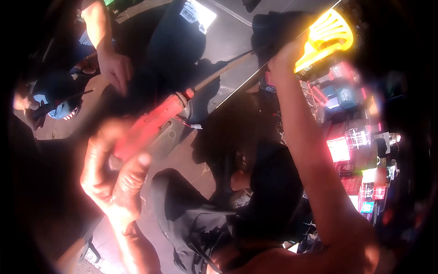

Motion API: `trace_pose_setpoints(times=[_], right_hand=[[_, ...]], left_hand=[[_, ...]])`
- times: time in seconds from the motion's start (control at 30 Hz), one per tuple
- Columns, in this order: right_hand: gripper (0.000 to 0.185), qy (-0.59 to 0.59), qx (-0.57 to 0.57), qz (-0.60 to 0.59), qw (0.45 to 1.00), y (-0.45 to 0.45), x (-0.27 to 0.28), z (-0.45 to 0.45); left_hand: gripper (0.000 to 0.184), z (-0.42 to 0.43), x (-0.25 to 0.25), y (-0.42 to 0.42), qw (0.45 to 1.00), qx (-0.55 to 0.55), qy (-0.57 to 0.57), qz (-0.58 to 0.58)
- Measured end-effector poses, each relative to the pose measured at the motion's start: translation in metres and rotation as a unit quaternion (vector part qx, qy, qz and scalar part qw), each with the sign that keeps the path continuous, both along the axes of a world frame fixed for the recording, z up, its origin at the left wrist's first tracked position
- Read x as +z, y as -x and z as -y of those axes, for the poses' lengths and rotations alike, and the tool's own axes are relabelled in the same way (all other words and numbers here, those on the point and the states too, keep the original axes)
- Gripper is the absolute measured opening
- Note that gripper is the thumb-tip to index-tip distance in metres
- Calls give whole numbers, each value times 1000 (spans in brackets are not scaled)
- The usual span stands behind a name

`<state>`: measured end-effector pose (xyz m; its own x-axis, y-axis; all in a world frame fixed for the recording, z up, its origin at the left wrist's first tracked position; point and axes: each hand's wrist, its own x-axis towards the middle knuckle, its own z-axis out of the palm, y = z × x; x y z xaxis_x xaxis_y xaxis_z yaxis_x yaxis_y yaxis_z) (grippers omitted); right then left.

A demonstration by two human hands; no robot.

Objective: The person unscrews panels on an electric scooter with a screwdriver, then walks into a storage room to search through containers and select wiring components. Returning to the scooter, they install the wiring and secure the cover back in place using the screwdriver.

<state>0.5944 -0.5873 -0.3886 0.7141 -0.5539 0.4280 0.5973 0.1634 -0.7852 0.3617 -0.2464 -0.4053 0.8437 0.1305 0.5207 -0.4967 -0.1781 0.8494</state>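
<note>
My left hand (112, 178) is closed around the red handle of a screwdriver (153, 121). The screwdriver's long thin shaft points up and right, over a grey metal panel (232, 34). My right hand (286, 54) is at the panel's right edge, against a bright yellow slotted plastic piece (326, 39). Its fingers are mostly hidden, so whether it grips the panel or the yellow piece is unclear. Below the panel, a small white connector (196, 126) hangs on thin red wires.
Another person's hand (116, 68) reaches down at upper left. A second person sits at far left, partly in shadow. Colourful boxes (351, 141) are stacked along the right. A white label (197, 14) is on a dark surface at the top. My dark-clothed knee (182, 201) is below.
</note>
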Motion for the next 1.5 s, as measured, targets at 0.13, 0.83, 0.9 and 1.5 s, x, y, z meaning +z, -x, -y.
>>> trace_pose_setpoints(times=[0.13, 0.83, 0.9, 1.5], right_hand=[[50, -22, 9, 14, 1000, 27, 13, -30], [55, 62, -164, 49, 983, 9, 9, -15], [55, 45, -116, 57, 991, 12, 10, -17], [33, 73, -4, 17, 997, 17, -25, 14]], left_hand=[[29, 5, 2, -14, 997, -68, 17, 31], [49, 11, 17, -27, 998, -19, 20, -58], [52, 21, 22, -24, 998, -1, -4, -64], [56, -39, -67, -5, 992, 110, -61, -17]])
